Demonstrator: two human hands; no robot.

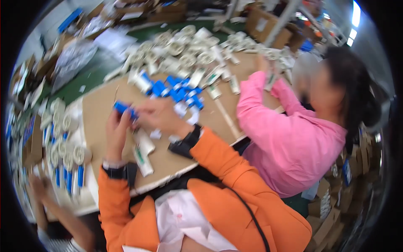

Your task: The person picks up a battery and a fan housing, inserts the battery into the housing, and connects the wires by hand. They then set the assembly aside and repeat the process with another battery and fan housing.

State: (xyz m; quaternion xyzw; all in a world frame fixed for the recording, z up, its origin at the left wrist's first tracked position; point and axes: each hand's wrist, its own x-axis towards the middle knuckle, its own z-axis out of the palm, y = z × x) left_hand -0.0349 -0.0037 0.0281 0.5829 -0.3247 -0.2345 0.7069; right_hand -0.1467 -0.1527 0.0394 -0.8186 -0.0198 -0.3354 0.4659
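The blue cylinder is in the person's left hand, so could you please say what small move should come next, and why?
I would probably hold the blue cylinder steady in the left hand before moving the right hand away: the left grips it, and the right is at its end, where blur hides whether it touches.

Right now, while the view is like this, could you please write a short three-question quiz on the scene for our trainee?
1. Fill in the colour: the wearer's left hand holds a small ____ cylinder.
2. Choose one: what colour is the sleeve of the co-worker at the right?
A) green
B) pink
C) white
3. True or false: seen from the head camera, the large heap of pale parts lies beyond the cluster of blue pieces.

Key: 1. blue; 2. B; 3. true.
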